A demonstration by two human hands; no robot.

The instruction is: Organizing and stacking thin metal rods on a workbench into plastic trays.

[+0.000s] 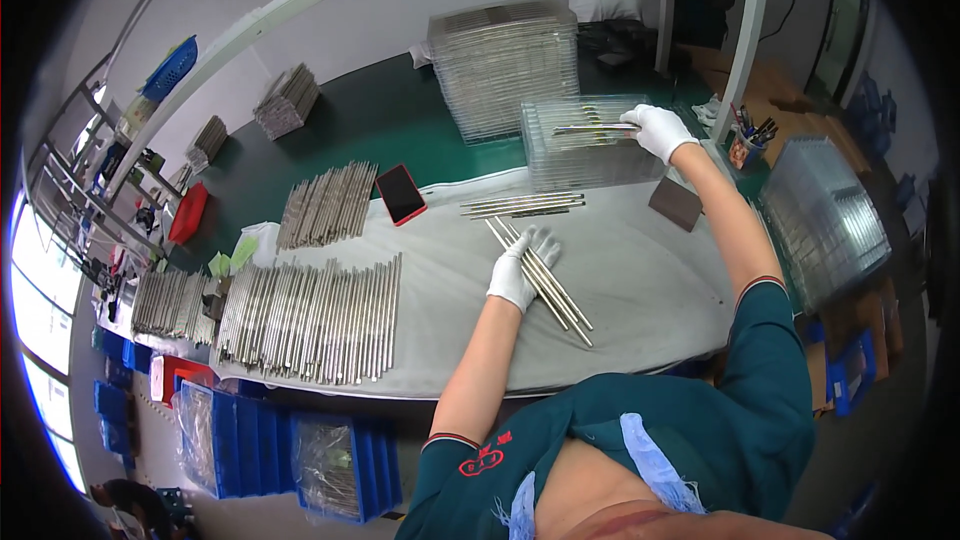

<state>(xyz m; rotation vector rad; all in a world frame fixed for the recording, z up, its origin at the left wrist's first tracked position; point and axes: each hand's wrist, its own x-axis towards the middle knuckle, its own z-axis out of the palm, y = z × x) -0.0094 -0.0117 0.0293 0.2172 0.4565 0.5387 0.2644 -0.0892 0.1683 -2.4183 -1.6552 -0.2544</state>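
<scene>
My left hand, in a white glove, is closed around several thin silvery metal rods that slant over the grey cloth. Beyond it, more loose rods lie side by side on the cloth. My right hand, also gloved in white, reaches out to the far right and pinches a metal rod by its right end. That rod lies level over a clear plastic tray, in which a few other rods show. Whether the right hand grips more than one rod I cannot tell.
Rows of rods cover the cloth's left side, with another bundle behind. A red-edged phone and a dark brown block lie nearby. Filled trays are stacked high at the back; empty-looking trays stand right. A shelf post rises behind.
</scene>
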